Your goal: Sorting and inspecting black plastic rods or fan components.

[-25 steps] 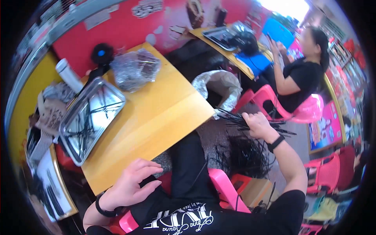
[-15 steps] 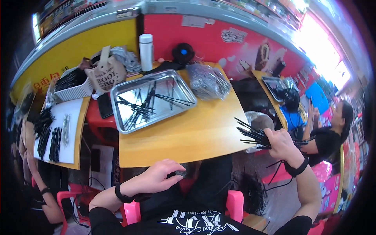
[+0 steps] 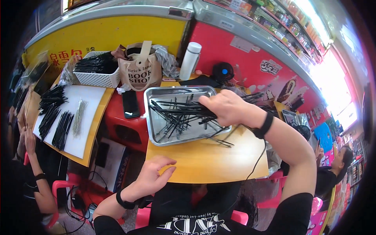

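My right hand [image 3: 229,107] is closed around a bundle of thin black sticks [image 3: 192,111], held above the shallow metal tray [image 3: 154,131]. The sticks point left across the tray, and some stick out beyond the hand on the right. More loose black sticks [image 3: 169,127] lie criss-crossed inside the tray, partly covered by the bundle. A few thin strands hang below my hand past the tray's front right edge. Near the front left edge of the wooden table, my left hand [image 3: 156,174] is empty, thumb and fingers apart.
Behind the tray stand a white bottle [image 3: 190,60], a small black fan [image 3: 223,72] and a cloth bag [image 3: 140,72]. A phone [image 3: 131,104] lies on a red stool [image 3: 137,124]. At left, a white basket [image 3: 96,79] and sheet [image 3: 88,96] hold black sticks. Other people sit on both sides.
My right hand has carried the bundle from beyond the table's right edge to over the tray. The view has turned, shifting the table rightward. My left hand stays empty.
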### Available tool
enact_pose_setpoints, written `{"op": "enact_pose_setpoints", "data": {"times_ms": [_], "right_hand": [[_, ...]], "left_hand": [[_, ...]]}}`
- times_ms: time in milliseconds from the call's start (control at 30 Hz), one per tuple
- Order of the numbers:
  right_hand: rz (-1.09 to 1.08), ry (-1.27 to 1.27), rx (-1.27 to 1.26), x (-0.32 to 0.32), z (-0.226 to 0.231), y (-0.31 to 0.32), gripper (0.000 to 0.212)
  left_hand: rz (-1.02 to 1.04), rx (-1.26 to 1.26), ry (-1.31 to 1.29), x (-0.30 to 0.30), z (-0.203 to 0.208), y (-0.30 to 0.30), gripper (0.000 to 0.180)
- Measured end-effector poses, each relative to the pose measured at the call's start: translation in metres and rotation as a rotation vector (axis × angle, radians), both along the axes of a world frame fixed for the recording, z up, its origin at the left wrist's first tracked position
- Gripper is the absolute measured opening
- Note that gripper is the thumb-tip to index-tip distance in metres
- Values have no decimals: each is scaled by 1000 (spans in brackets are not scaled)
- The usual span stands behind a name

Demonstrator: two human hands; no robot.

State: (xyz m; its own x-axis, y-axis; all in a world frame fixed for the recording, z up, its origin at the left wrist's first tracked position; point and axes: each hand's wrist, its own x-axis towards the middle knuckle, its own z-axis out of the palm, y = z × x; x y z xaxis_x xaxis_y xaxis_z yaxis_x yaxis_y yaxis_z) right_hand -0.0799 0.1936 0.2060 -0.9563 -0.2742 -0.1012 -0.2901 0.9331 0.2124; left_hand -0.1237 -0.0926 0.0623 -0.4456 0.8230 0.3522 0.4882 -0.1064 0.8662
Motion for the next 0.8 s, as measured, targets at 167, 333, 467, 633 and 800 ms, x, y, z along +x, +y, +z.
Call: {"op": "enact_pose_setpoints", "data": {"times_ms": [167,333,467,633,800], "right_hand": [[39,-119,-57,-70,-55,3,37],[95,-200,-125,-106,-108,11,39],[138,-157,-270,-114,-132,20,45],[149,57,-401,-103,-105,22,51],[-310,109,-727,-40,-66,24,31]], "left_hand": [[131,33,-14,-26,-9,-6,16],[239,-2,-5,-34,-9,-8,14],[76,11,107,-26,-14,9,17],[-177,-180,314,-9,-15,37,30],[-216,-289,551,5,-21,69,33]]}}
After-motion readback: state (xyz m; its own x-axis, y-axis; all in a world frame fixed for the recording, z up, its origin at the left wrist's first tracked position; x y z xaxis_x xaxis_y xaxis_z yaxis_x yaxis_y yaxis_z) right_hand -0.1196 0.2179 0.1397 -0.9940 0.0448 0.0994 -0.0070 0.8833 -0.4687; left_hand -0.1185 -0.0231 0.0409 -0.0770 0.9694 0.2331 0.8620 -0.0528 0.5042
